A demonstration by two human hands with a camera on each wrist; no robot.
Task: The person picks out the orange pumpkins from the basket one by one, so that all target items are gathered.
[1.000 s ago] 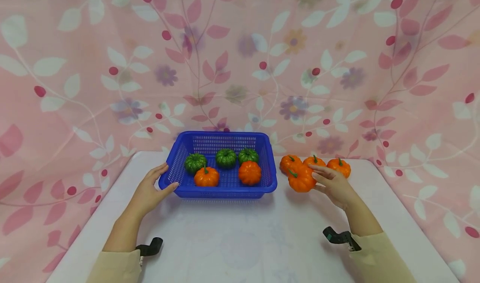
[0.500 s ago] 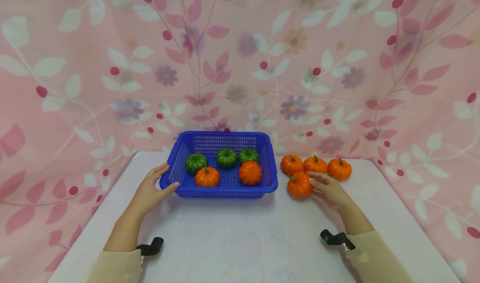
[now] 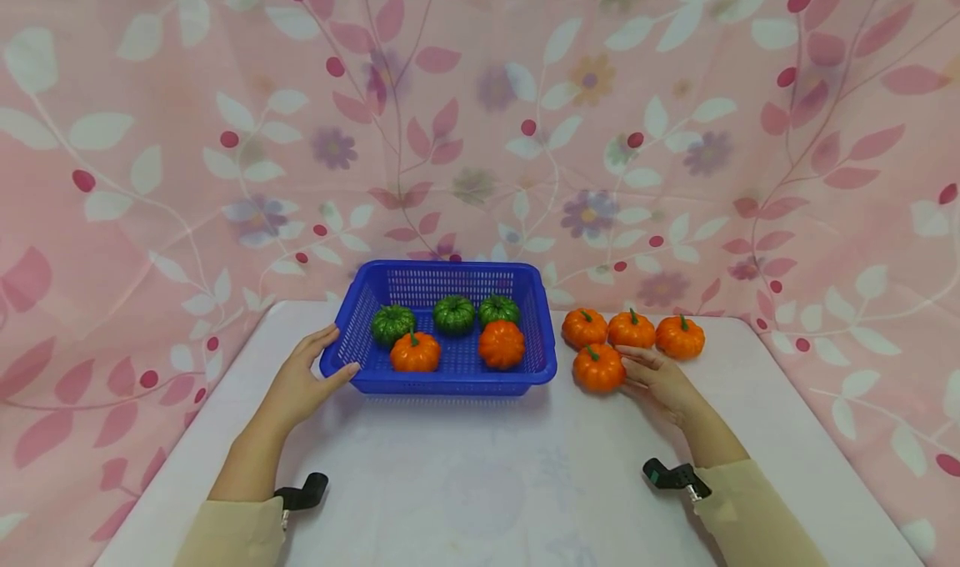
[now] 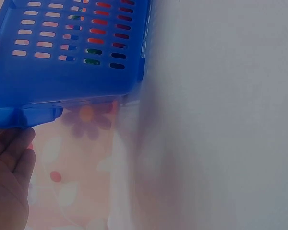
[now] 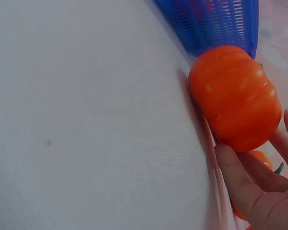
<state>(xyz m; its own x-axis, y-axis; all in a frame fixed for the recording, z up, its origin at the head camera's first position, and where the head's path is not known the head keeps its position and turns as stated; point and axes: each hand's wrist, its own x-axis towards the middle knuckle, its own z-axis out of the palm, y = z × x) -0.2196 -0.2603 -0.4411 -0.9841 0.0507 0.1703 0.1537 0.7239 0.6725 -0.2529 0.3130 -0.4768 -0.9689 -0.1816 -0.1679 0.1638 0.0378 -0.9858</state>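
A blue plastic basket (image 3: 450, 386) stands on the white table. My left hand (image 3: 303, 383) is at its left front corner, fingers and thumb extended; in the left wrist view its fingertips (image 4: 25, 139) meet the rim from outside. Inside lie several small pumpkins: a green pumpkin (image 3: 453, 315) among other green ones, an upright orange pumpkin (image 3: 415, 353) and a tipped orange pumpkin (image 3: 502, 346). Right of the basket an orange pumpkin (image 3: 598, 369) rests on the table, stem up. Beside it is my right hand (image 3: 658, 383), its loosely extended fingertips at the pumpkin's right side.
Behind that pumpkin, three more orange pumpkins stand in a row: a left one (image 3: 584, 328), a middle one (image 3: 631, 330) and a right one (image 3: 680, 338). A pink floral cloth (image 3: 480, 133) hangs behind the white table (image 3: 480, 484).
My right hand has lowered the orange pumpkin onto the table in front of the row, and its stem has turned from leaning left to upright. The left hand has stayed at the basket.
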